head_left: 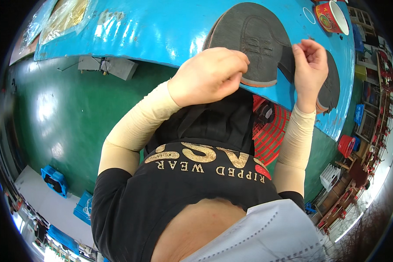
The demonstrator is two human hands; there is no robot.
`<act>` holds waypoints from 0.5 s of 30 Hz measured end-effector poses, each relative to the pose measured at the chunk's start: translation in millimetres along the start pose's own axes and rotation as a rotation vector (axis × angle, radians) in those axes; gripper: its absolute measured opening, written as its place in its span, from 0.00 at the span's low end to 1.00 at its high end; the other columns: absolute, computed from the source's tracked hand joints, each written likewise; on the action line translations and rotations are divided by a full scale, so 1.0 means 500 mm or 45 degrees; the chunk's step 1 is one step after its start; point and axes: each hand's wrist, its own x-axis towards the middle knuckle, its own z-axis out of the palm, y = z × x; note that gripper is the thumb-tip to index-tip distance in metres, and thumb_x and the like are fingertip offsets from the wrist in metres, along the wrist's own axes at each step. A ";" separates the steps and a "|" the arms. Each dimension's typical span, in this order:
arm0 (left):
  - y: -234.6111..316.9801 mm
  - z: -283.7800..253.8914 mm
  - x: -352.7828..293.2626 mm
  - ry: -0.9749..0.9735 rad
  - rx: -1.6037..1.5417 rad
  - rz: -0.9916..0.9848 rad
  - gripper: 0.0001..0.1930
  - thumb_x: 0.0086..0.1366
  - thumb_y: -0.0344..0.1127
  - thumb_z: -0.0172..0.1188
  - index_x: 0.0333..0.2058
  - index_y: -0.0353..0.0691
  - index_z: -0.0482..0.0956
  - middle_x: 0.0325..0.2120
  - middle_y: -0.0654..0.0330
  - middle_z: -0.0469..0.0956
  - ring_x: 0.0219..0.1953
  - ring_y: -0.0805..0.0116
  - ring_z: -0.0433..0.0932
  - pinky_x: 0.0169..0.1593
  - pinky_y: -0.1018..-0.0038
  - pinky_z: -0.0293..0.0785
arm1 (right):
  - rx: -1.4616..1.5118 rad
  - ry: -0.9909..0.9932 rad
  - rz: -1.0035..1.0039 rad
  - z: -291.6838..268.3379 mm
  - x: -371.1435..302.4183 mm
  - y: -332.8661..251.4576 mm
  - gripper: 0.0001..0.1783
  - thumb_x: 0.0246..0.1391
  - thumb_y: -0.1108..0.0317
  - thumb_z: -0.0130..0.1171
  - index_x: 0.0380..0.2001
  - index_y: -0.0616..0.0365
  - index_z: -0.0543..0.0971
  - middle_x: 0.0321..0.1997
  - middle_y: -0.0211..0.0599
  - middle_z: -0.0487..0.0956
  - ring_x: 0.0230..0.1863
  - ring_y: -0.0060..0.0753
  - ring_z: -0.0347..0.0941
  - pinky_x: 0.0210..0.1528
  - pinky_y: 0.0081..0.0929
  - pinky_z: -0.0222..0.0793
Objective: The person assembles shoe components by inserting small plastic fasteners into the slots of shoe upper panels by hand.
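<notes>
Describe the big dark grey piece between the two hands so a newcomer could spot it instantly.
Start at the bright blue tabletop across the top of the view. At its near edge, between the left hand and right hand, lies a layered dark grey piece. An arched outline marks its top, and it shows more fully than the similar dark piece on the right hand's other side.

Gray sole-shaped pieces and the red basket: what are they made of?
The gray sole-shaped pieces look like matt rubber or foam: dull surface, with raised-looking lines on top. It's hard to be sure by looking. The red basket is probably smooth molded plastic: it's one even color, with an open grid of thin bars.
</notes>
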 end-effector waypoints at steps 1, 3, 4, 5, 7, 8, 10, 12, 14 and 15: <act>-0.002 -0.008 0.001 0.027 -0.136 -0.035 0.10 0.51 0.22 0.58 0.34 0.38 0.74 0.38 0.59 0.78 0.36 0.66 0.78 0.41 0.74 0.73 | -0.005 0.012 -0.002 -0.005 -0.006 -0.001 0.09 0.51 0.72 0.61 0.36 0.62 0.75 0.33 0.32 0.78 0.32 0.15 0.72 0.36 0.14 0.69; -0.004 -0.031 -0.006 0.054 -0.721 -0.445 0.08 0.61 0.23 0.53 0.39 0.34 0.74 0.41 0.56 0.77 0.44 0.72 0.74 0.47 0.76 0.70 | -0.321 0.044 0.035 -0.011 -0.019 -0.006 0.09 0.49 0.72 0.63 0.34 0.62 0.77 0.30 0.30 0.77 0.29 0.12 0.71 0.32 0.13 0.68; -0.008 -0.039 -0.003 0.146 -0.911 -0.481 0.08 0.62 0.23 0.52 0.41 0.33 0.74 0.42 0.56 0.77 0.43 0.73 0.73 0.47 0.77 0.69 | -0.457 0.031 0.054 -0.014 -0.021 -0.017 0.12 0.49 0.66 0.64 0.35 0.61 0.78 0.30 0.35 0.77 0.29 0.20 0.73 0.33 0.18 0.69; -0.011 -0.049 0.003 0.239 -1.101 -0.516 0.09 0.63 0.23 0.51 0.42 0.33 0.74 0.42 0.56 0.76 0.42 0.74 0.73 0.47 0.78 0.68 | -0.454 0.042 0.050 -0.011 -0.022 -0.020 0.12 0.49 0.66 0.64 0.35 0.61 0.78 0.30 0.35 0.77 0.29 0.20 0.73 0.33 0.18 0.69; -0.037 -0.061 0.001 0.287 -1.209 -0.561 0.11 0.65 0.28 0.52 0.46 0.34 0.73 0.42 0.57 0.76 0.31 0.79 0.66 0.39 0.82 0.66 | -0.866 -0.076 -0.204 -0.007 -0.018 -0.022 0.18 0.49 0.58 0.63 0.36 0.62 0.78 0.34 0.43 0.77 0.33 0.36 0.75 0.37 0.28 0.70; -0.038 -0.055 0.000 0.332 -1.254 -0.584 0.12 0.65 0.29 0.53 0.46 0.34 0.73 0.41 0.59 0.76 0.30 0.79 0.65 0.38 0.82 0.65 | -0.945 -0.079 -0.279 -0.004 -0.023 -0.006 0.24 0.47 0.51 0.62 0.37 0.63 0.78 0.37 0.49 0.76 0.39 0.48 0.73 0.42 0.37 0.69; -0.041 -0.049 0.003 0.373 -1.294 -0.585 0.12 0.65 0.30 0.53 0.47 0.34 0.73 0.40 0.60 0.76 0.29 0.79 0.64 0.37 0.82 0.65 | -0.978 -0.122 -0.224 0.005 -0.032 -0.006 0.25 0.47 0.51 0.63 0.37 0.63 0.78 0.38 0.49 0.76 0.41 0.49 0.72 0.43 0.37 0.68; -0.041 -0.048 0.011 0.323 -1.193 -0.668 0.12 0.65 0.31 0.54 0.47 0.35 0.74 0.33 0.65 0.74 0.29 0.80 0.64 0.35 0.83 0.63 | -0.878 -0.086 -0.154 0.009 -0.029 -0.003 0.23 0.45 0.52 0.64 0.36 0.61 0.78 0.36 0.47 0.76 0.41 0.49 0.72 0.43 0.38 0.68; -0.041 -0.047 0.013 0.326 -1.188 -0.677 0.13 0.65 0.31 0.54 0.47 0.35 0.74 0.31 0.66 0.72 0.29 0.80 0.63 0.34 0.83 0.63 | -0.871 -0.034 -0.211 0.016 -0.032 -0.002 0.22 0.45 0.53 0.65 0.35 0.61 0.78 0.36 0.46 0.76 0.40 0.48 0.72 0.42 0.38 0.68; -0.041 -0.045 0.013 0.336 -1.190 -0.708 0.13 0.65 0.31 0.54 0.47 0.35 0.74 0.28 0.68 0.70 0.29 0.80 0.63 0.34 0.83 0.62 | -0.867 -0.004 -0.256 0.019 -0.036 -0.001 0.21 0.44 0.53 0.65 0.34 0.60 0.78 0.35 0.45 0.76 0.40 0.48 0.72 0.42 0.39 0.68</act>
